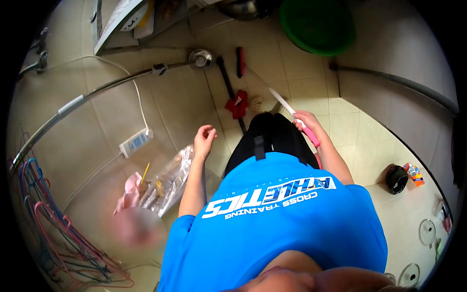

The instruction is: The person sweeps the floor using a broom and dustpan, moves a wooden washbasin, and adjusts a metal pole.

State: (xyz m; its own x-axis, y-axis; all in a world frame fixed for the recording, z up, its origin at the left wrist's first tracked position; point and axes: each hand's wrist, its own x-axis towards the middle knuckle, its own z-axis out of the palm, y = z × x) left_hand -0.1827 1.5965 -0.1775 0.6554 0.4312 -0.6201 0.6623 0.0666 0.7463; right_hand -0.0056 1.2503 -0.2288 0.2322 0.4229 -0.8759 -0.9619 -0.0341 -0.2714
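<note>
My right hand [307, 121] is closed around the pink and white handle [287, 104] of a long-handled brush, low beside my right thigh. The handle slants away to the brush head [241, 62], red with dark bristles, on the tiled floor. My left hand [205, 139] is in the air with loosely curled fingers, and nothing shows in it. Close by it hangs a clear plastic bag [177, 175]. A dark pole [225, 77] with a red cloth [237, 104] on it stands ahead of my legs.
A curved metal rail [116, 82] crosses the left side, with several clothes hangers [41, 209] on it. A white power strip [136, 142] is on the left wall. A green basin [318, 24] stands at the far right. A black bag [396, 179] and a colourful packet [414, 174] lie at right.
</note>
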